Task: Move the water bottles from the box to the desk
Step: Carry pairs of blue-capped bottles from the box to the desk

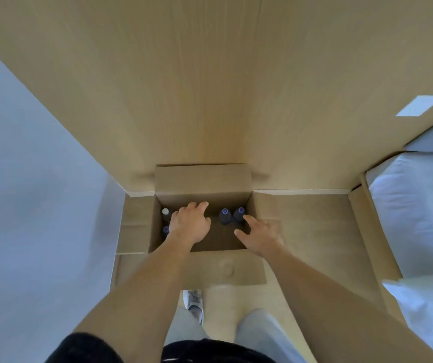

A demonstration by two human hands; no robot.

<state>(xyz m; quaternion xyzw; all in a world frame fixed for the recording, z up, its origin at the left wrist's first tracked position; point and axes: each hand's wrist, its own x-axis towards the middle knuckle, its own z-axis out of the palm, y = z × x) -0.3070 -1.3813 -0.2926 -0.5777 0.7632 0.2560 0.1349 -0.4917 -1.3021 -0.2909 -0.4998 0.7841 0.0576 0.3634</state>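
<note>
I count four bottles (225, 216) in one box (203, 179); left hand (189, 224) and right hand (259, 238) both released, grasping nothing.

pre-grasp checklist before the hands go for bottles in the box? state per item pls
1. Box flaps open, access from above: ok.
2. Bottles upright, caps up: ok for the blue-capped pair at the right end, the white-capped bottle and the blue-capped bottle at the left end.
3. Right hand free to grasp: ok, fingers spread, holding nothing, just short of the pair.
4. Left hand free: cannot tell, it is palm down inside the box and hides what lies beneath.
5. Number of bottles left: cannot tell, the left hand covers part of the box.
6. Desk drop spot: cannot tell, no desk in view.
</note>
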